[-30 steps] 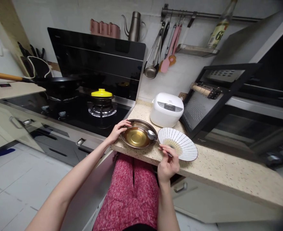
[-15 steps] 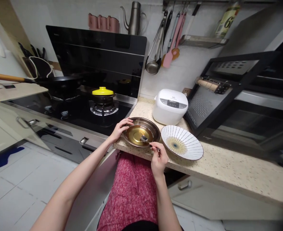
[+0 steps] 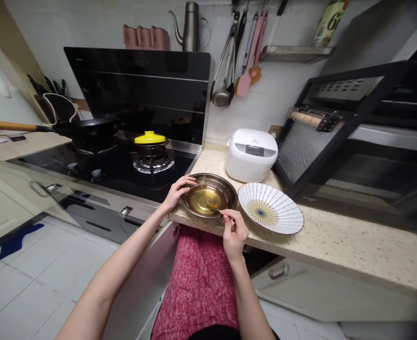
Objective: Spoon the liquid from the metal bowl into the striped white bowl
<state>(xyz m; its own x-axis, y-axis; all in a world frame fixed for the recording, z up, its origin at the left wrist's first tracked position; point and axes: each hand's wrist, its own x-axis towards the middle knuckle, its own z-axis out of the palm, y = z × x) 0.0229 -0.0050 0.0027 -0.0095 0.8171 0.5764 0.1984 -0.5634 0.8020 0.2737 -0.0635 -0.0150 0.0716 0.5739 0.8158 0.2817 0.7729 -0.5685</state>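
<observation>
A round metal bowl (image 3: 226,182) stands near the counter's front edge with a shallow golden liquid (image 3: 196,200) in it. My left hand (image 3: 176,192) grips the bowl's left rim, fingers over the edge. At the bowl's front right, my right hand (image 3: 234,232) pinches the handle of a metal spoon (image 3: 212,206). The spoon's head is down in the liquid and looks golden there. Just right of the bowl lies a white plate (image 3: 288,210) with dark radiating lines and a yellowish centre.
Behind the bowl and plate sits a white rice cooker (image 3: 251,158). On the gas stove (image 3: 123,177) are a yellow-lidded pot (image 3: 150,138) and a wok (image 3: 88,126) with a wooden handle. A dark oven (image 3: 357,174) stands at right. Utensils (image 3: 244,84) hang on the wall.
The spoon's head has gone lower into the liquid, changing from silvery to golden in look. Both hands keep their grips. The whole view has shifted slightly.
</observation>
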